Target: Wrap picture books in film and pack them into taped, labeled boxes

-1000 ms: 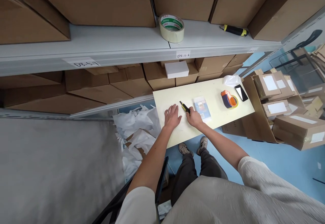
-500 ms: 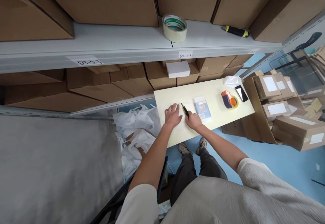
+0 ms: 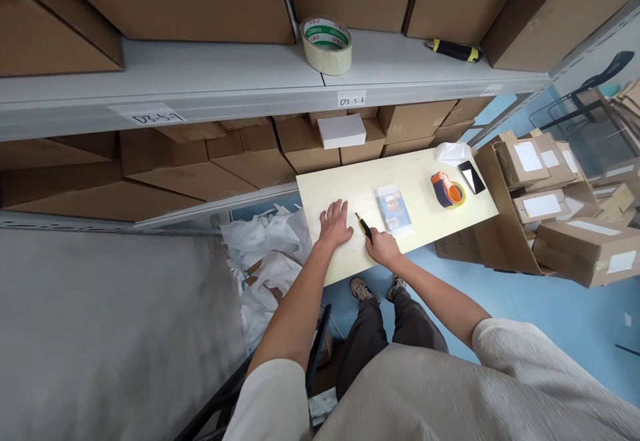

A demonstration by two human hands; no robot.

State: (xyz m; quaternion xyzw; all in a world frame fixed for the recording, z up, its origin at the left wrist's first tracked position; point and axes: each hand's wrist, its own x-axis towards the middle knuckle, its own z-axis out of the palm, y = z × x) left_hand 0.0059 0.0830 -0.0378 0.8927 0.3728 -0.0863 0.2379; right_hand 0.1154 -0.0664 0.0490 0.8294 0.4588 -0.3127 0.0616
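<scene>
My left hand lies flat with fingers spread on the pale yellow table top, pressing on something thin that I cannot make out. My right hand is closed round a black-and-yellow utility knife, its tip pointing away from me just right of the left hand. A small clear-wrapped packet with a blue print lies on the table just right of the knife.
An orange tape dispenser, a phone and a crumpled plastic bag sit at the table's right end. A tape roll and a second knife rest on the grey shelf. Labelled cartons stand right; white paper scraps lie left.
My right hand has drawn the knife back toward me along the table. The left hand has stayed flat in place, and the camera view has shifted slightly.
</scene>
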